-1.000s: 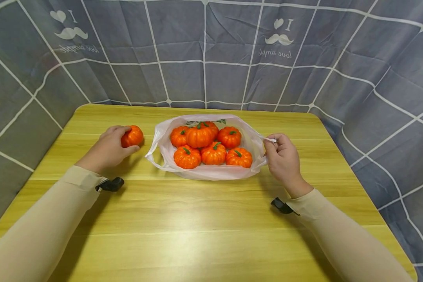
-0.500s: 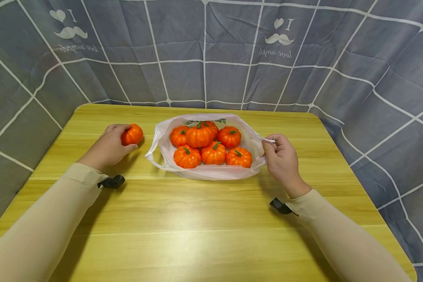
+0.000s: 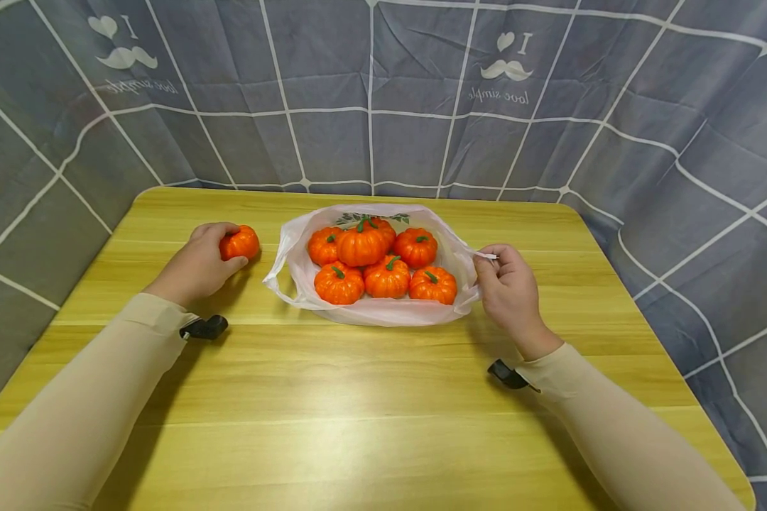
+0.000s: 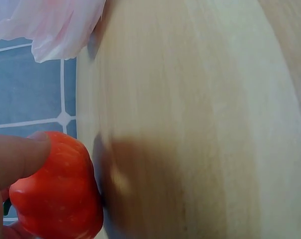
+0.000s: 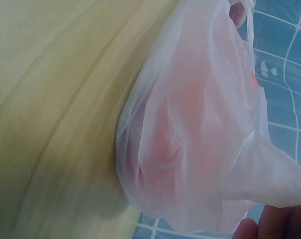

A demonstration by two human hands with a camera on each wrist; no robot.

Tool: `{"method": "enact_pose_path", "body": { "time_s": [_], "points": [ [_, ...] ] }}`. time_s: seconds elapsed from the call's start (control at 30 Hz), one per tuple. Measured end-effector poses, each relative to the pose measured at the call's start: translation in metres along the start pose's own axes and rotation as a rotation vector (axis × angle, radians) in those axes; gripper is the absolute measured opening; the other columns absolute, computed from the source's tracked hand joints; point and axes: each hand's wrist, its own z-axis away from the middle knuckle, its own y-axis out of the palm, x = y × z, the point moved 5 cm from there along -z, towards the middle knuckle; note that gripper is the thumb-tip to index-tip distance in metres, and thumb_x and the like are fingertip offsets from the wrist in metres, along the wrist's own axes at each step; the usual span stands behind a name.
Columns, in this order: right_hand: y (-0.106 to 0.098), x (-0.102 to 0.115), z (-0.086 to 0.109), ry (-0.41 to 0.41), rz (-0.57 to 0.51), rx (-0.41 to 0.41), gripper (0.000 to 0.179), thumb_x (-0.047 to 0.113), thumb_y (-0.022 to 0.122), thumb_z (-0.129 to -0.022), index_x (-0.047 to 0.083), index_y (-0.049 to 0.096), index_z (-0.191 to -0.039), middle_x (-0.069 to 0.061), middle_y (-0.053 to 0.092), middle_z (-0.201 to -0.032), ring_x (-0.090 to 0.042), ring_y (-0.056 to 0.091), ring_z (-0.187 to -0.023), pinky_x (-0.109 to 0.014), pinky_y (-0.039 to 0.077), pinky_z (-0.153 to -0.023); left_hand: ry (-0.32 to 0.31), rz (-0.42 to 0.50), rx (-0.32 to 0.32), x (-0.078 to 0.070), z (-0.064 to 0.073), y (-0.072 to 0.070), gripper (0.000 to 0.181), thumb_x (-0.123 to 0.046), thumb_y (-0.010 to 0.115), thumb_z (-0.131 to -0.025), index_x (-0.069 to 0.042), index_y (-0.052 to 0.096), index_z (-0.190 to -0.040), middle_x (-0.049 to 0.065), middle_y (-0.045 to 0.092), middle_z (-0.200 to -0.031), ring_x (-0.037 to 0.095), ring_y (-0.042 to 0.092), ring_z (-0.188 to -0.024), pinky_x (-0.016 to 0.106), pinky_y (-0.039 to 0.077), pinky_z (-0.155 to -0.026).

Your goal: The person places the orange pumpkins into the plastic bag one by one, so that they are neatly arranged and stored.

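On the left of the table, my left hand (image 3: 198, 262) grips a small orange pumpkin (image 3: 241, 243), thumb on the near side. In the left wrist view the pumpkin (image 4: 63, 186) sits at the table surface, its green stem partly hidden by the hand. A thin whitish plastic bag (image 3: 390, 312) stands mid-table with its mouth spread wide, holding several orange pumpkins (image 3: 386, 277) with green stems. My right hand (image 3: 511, 291) pinches the bag's right handle between thumb and fingers. In the right wrist view, the bag's side (image 5: 190, 124) bulges, with orange showing faintly through.
The bag's left handle loop (image 3: 278, 280) stands up unheld, between the bag and my left hand. A wooden table (image 3: 371, 404) lies beneath everything. Grey gridded cloth (image 3: 332, 92) hangs behind the table and along both sides.
My right hand has drifted slightly left with the bag handle. My left hand stays almost still around the pumpkin, its thumb tip a touch closer in. The pumpkins in the bag have not moved.
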Motion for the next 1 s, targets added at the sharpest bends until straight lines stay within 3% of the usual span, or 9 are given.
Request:
{"method": "enact_pose_path", "body": {
  "time_s": [0.77, 1.0],
  "points": [
    [0.0072, -0.0038, 0.0018, 0.008, -0.004, 0.029, 0.013, 0.006, 0.058, -0.106, -0.005, 0.062, -0.110, 0.014, 0.057, -0.064, -0.003, 0.044, -0.051, -0.017, 0.036, -0.048, -0.015, -0.004, -0.003, 0.0010, 0.0000, 0.0010, 0.068, -0.024, 0.065, -0.103, -0.001, 0.033, -0.158, 0.036, 0.021, -0.162, 0.058, 0.042, -0.135, 0.073, 0.032, -0.117],
    [0.0084, -0.0041, 0.0024, 0.017, -0.015, 0.032, 0.012, 0.004, 0.058, -0.106, -0.005, 0.062, -0.110, 0.006, 0.060, -0.065, -0.003, 0.046, -0.052, -0.018, 0.036, -0.048, -0.011, -0.011, 0.002, 0.0013, 0.0009, 0.0012, 0.068, -0.022, 0.065, -0.101, -0.001, 0.033, -0.158, 0.036, 0.022, -0.161, 0.058, 0.042, -0.135, 0.073, 0.032, -0.116]
  ]
}}
